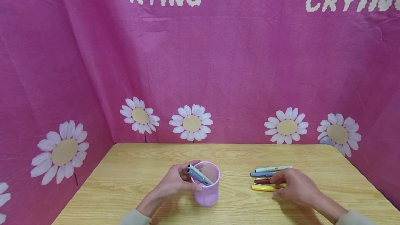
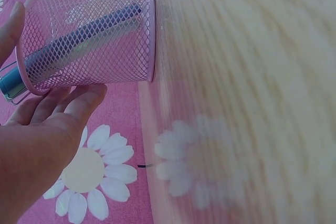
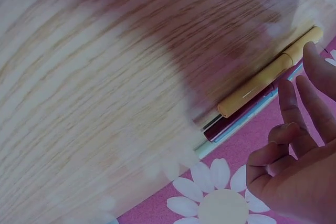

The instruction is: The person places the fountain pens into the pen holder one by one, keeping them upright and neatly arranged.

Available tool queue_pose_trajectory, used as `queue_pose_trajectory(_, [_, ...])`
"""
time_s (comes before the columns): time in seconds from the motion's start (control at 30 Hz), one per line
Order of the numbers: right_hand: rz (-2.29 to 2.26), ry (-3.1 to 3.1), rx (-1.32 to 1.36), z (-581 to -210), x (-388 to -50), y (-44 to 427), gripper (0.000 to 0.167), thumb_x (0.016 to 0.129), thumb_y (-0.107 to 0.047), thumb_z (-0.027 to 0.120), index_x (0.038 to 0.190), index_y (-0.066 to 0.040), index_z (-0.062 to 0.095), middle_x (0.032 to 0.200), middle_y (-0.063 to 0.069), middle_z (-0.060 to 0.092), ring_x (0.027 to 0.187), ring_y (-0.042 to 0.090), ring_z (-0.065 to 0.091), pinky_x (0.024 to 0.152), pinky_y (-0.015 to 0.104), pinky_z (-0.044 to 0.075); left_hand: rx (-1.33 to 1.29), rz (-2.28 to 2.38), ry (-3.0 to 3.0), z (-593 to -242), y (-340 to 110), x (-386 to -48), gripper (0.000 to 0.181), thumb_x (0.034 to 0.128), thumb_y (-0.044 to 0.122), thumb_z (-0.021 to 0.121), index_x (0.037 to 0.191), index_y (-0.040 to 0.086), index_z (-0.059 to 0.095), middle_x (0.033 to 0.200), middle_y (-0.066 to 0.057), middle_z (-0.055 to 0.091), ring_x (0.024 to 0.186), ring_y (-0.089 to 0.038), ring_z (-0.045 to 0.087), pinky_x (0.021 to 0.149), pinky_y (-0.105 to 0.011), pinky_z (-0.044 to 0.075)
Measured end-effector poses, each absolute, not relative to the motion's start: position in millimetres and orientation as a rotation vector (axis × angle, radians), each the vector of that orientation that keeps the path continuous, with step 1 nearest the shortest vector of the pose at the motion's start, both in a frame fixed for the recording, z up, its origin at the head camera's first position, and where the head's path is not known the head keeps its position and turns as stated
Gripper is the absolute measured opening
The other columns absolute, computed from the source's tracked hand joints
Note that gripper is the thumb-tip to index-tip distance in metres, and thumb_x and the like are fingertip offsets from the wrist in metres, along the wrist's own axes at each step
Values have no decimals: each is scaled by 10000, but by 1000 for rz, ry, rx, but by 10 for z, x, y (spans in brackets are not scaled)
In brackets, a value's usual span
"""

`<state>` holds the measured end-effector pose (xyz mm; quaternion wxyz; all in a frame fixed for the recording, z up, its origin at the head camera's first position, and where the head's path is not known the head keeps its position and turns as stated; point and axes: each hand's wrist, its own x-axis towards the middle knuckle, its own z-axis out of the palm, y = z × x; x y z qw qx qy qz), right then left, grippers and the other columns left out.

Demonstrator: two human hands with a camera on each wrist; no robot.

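A pink mesh cup (image 1: 207, 196) stands upright on the table, a blue pen (image 1: 200, 176) and a pale green one leaning inside it. My left hand (image 1: 175, 183) holds the cup at its rim, thumb in front and fingers behind; the left wrist view shows the cup (image 2: 105, 40) between thumb and fingers. To the right lie a pale green pen (image 1: 275, 168), a blue pen (image 1: 260, 174), a dark red pen (image 1: 261, 181) and a yellow pen (image 1: 262, 188). Over their right ends is my right hand (image 1: 297, 186), thumb beside the yellow pen (image 3: 262, 82), fingers loosely bent.
The wooden table (image 1: 150, 159) reaches back to a pink curtain (image 1: 218, 61) printed with white daisies and lettering. Bare tabletop lies between the cup and the row of pens.
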<state>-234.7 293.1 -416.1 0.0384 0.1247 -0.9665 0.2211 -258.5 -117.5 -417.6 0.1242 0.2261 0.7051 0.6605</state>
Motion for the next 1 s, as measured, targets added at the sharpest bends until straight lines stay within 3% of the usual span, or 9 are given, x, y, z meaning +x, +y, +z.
queue_pose_trajectory(0.1, [677, -2976, 396, -4175, -2371, 2923, 282, 699, -162, 987, 904, -196, 796, 813, -125, 671, 801, 115, 603, 738, 391, 526, 657, 1915, 2068, -4172, -1174, -2589, 803, 815, 2, 887, 1517, -67, 502, 1137, -132, 733, 908, -201, 590, 805, -235, 521])
queue_pose_trajectory(0.53, [682, -2911, 561, -4295, -2432, 2937, 243, 719, -145, 970, 869, -207, 789, 783, -161, 643, 739, 25, 557, 653, 291, 503, 670, 1918, 2061, -4176, -1172, -2586, 808, 806, 2, 890, 1519, -48, 513, 1254, -237, 706, 1009, -238, 661, 928, -301, 552])
queue_pose_trajectory(0.73, [677, -2896, 585, -4317, -2424, 2920, 263, 721, -97, 953, 827, -252, 768, 770, -174, 621, 734, 24, 542, 640, 282, 484, 663, 1927, 2056, -4173, -1162, -2578, 813, 804, -6, 890, 1519, -57, 506, 1180, -157, 738, 1008, -275, 648, 902, -281, 550])
queue_pose_trajectory(1.0, [675, -2920, 541, -4310, -2408, 2883, 269, 712, -115, 965, 842, -256, 776, 784, -164, 618, 751, 55, 541, 659, 297, 482, 695, 1947, 2036, -4158, -1163, -2563, 823, 800, -45, 871, 1522, -87, 478, 1209, -211, 722, 994, -238, 649, 882, -262, 547])
